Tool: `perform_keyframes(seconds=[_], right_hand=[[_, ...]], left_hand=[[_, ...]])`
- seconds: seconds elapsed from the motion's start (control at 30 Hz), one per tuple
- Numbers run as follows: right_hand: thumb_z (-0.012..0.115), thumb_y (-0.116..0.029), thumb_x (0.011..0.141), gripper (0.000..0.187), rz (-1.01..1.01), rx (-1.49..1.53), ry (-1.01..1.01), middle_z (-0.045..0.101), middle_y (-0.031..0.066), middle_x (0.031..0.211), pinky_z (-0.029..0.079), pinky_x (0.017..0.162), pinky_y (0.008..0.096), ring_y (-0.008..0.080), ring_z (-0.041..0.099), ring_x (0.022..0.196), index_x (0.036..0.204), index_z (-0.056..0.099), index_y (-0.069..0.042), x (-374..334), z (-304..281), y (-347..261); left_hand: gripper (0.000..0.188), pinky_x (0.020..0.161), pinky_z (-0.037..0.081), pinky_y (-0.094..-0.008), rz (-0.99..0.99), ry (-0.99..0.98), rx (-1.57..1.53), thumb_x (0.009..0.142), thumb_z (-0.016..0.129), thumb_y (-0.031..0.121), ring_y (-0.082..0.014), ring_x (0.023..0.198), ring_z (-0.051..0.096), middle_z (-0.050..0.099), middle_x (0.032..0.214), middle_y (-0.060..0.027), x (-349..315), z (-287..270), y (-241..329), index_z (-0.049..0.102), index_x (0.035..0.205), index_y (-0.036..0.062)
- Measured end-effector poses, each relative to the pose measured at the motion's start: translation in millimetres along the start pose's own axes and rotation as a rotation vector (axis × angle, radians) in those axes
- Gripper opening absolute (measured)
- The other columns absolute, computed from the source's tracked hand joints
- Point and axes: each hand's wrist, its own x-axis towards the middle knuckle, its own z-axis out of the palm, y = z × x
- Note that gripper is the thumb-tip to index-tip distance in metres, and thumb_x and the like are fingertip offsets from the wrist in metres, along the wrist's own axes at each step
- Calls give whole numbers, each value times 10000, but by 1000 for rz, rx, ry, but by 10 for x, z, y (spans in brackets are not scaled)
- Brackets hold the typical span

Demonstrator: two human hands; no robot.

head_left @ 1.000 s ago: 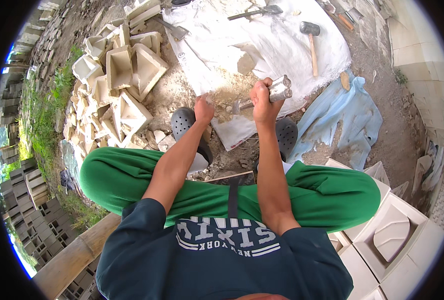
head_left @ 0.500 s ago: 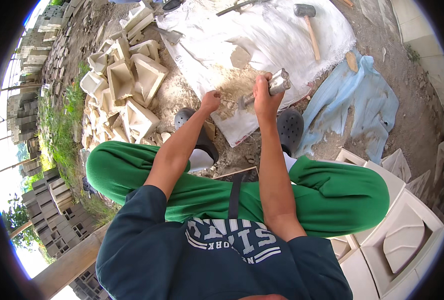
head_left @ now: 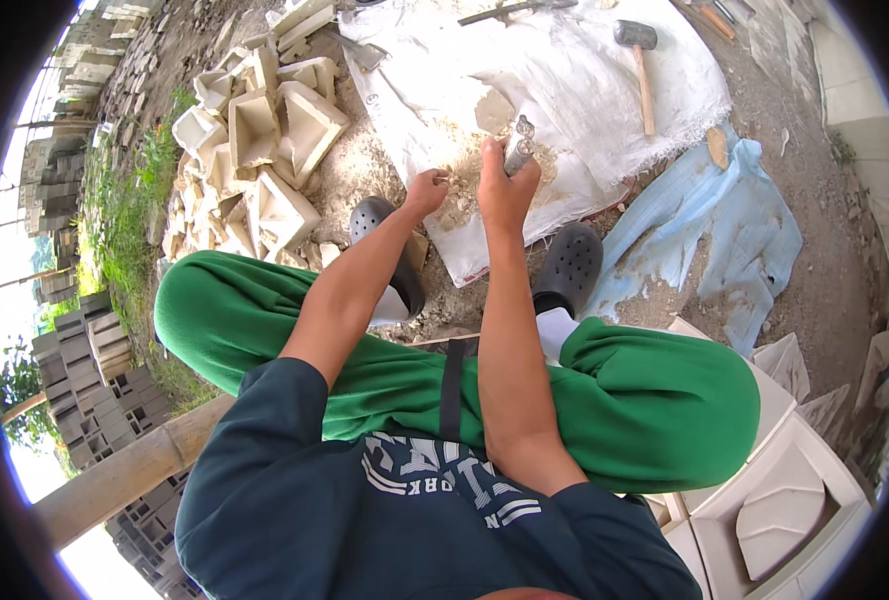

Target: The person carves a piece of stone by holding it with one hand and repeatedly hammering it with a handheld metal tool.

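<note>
My right hand (head_left: 509, 185) is wrapped round a hand tool with a thick silver-grey handle (head_left: 520, 145), whose end sticks up beyond my thumb. The tool's lower part is hidden by the hand. To its left, my left hand (head_left: 426, 191) is closed, fingertips pinched; whatever it may hold is too small to make out. Both hands are over the near part of a white woven sheet (head_left: 604, 90) strewn with tan crumbs. Just beyond the right hand lies a pale, flat-faced chunk (head_left: 493, 110) on the sheet.
Broken cream-coloured box-shaped pieces (head_left: 254, 130) are heaped at left. A black-headed mallet (head_left: 642, 75) lies on the sheet's right side, near a crumpled blue cloth (head_left: 699, 230). Grey clogs (head_left: 571, 262) are on my feet. Pale moulds (head_left: 779, 510) stand at lower right.
My right hand has moved left, closer to my left hand. Its tool has swung from pointing right to pointing away, and the flat metal blade seen before is now hidden.
</note>
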Motion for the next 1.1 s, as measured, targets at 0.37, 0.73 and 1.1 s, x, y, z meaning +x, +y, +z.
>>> perform_keyframes(seconds=[0.37, 0.73, 1.1], right_hand=[[599, -196, 828, 231, 9, -61, -42, 569, 44, 634, 417, 573, 277, 113, 524, 592, 794, 598, 32, 29, 273, -519], [602, -281, 808, 338, 54, -346, -209, 645, 105, 734, 457, 672, 340, 209, 599, 670, 886, 647, 44, 18, 566, -368], [625, -238, 851, 308, -28, -313, -277, 491, 1, 588, 357, 534, 300, 112, 412, 537, 676, 536, -1, -252, 342, -12]], left_hand=[[412, 926, 467, -367, 233, 133, 699, 848, 567, 227, -260, 1055, 603, 604, 1200, -130, -200, -1988, 973, 560, 1225, 62], [339, 787, 492, -437, 197, 271, 848, 780, 571, 196, -343, 919, 620, 658, 944, -198, -301, -3345, 1535, 625, 1090, 68], [356, 885, 477, -405, 46, -60, 481, 823, 514, 151, -290, 1098, 575, 610, 1174, -114, -338, -1069, 1023, 600, 1168, 139]])
